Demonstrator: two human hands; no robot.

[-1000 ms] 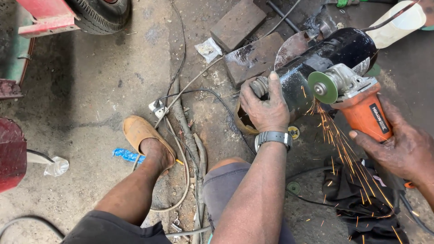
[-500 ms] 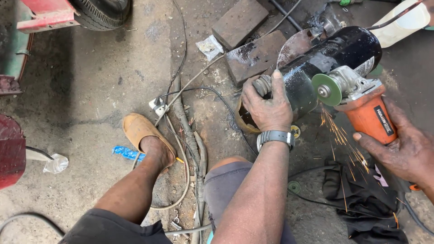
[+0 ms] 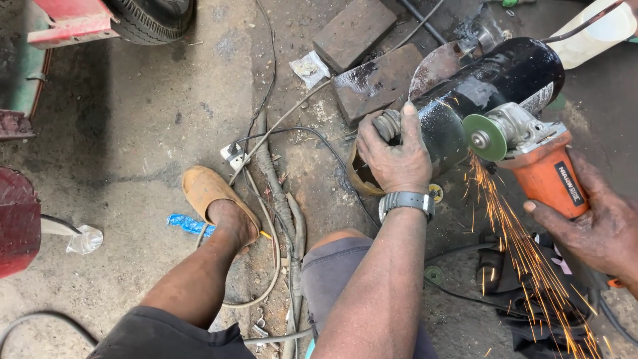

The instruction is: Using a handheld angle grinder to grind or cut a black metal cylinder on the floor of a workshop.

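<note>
Left hand (image 3: 392,156) steadies black cylinder (image 3: 488,90); right hand (image 3: 598,229) grips grinder (image 3: 531,156) (sparking).

Grey wristwatch (image 3: 407,201) on left wrist, dark grey shorts (image 3: 332,266), tan slipper (image 3: 203,189), bare arms

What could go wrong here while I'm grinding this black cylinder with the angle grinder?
The left hand steadies the black cylinder bare, close to the green disc; a slip or kickback could cut it. Sparks shower down onto the dark cloth and the cables on the floor, which might scorch or smoulder. The right hand alone holds the orange grinder, so control could be weak if the disc grabs.
</note>
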